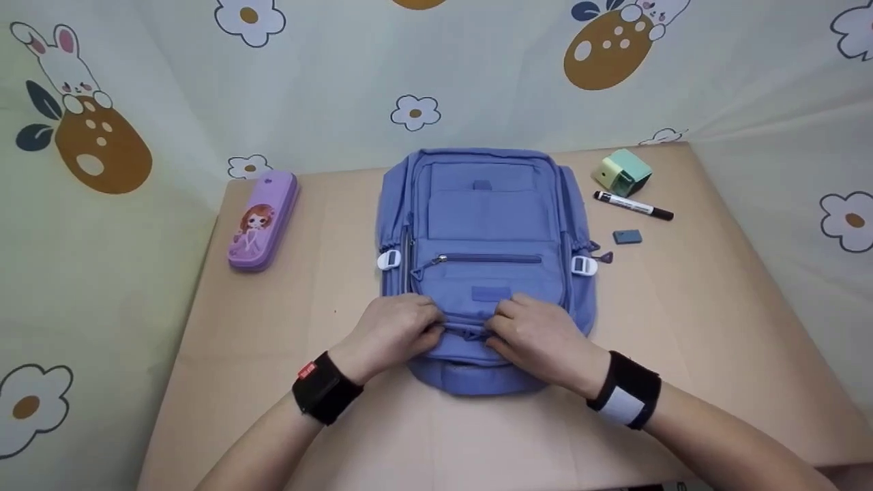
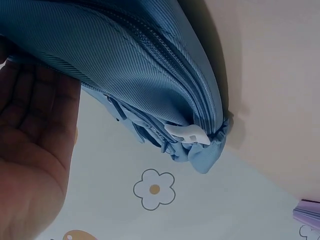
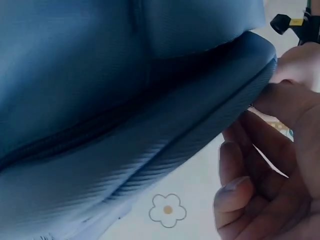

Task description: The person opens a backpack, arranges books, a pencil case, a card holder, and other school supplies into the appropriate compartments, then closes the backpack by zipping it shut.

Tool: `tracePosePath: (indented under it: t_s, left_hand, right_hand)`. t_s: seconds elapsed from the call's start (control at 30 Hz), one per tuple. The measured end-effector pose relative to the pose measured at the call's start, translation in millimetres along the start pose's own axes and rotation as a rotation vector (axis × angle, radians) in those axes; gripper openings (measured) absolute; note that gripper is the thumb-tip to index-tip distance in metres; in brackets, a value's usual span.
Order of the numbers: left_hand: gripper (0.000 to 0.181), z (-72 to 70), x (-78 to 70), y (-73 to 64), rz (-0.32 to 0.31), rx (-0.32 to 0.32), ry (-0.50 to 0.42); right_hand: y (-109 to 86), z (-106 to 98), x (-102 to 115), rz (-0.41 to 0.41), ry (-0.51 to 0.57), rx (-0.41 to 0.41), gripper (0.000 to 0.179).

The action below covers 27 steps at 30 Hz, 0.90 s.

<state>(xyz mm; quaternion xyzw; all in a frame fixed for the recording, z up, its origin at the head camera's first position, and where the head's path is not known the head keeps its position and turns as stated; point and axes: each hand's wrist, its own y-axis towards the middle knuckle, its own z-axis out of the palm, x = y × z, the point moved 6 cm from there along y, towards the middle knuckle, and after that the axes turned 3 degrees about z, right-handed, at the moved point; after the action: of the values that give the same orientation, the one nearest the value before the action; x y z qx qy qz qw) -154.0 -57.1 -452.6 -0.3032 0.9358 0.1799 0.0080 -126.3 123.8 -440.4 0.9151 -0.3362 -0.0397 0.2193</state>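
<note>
- A blue backpack (image 1: pixel 494 218) lies front side up in the middle of a tan table (image 1: pixel 273 368), its base nearest the person, leaving the front pockets within easy reach
- The left hand (image 1: pixel 399 326) pinches fabric beside the lower front zip, fingers beneath the fold in the wrist view
- The right hand (image 1: pixel 535 334) pinches the same fold between thumb and forefinger, its other fingers loosely curled
- A zipper pull (image 1: pixel 472 335) hangs between the two hands, whose matching grips appear to keep the cloth raised and level
- Above, the middle zip (image 1: pixel 491 258) looks closed, its tab at the left end; what the backpack holds cannot be seen
- A purple pencil case (image 1: pixel 262 221) lies at far left with its lid down, contents hidden
- Across the table, a green sharpener (image 1: pixel 624 172), a capped marker (image 1: pixel 634 206) and a small blue block (image 1: pixel 627 236) sit grouped beside the backpack, apparently set aside from the hands' work
</note>
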Motion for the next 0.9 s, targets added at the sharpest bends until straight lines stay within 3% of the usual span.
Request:
tracePosePath:
  t_s: [0.17,0.27,0.53,0.9]
  left_hand:
    - [0.003,0.0,0.3,1.1,-0.010,0.010,-0.027]
    - [0.003,-0.1,0.6,1.3,-0.010,0.009,-0.035]
    - [0.004,-1.1,1.4,-0.5,-0.005,-0.007,-0.046]
    - [0.002,-1.0,-0.6,-2.7,0.007,-0.015,-0.016]
  right_hand:
    - [-6.8,-3.7,2.9,-0.053,-0.001,-0.099,0.002]
    - [-14.2,-5.8,1.0,-0.043,0.039,-0.123,0.008]
    - [-29.1,-4.2,-13.9,0.142,0.323,-0.125,0.034]
    - [-58.9,-12.1,-44.4,0.333,0.353,-0.059,0.039]
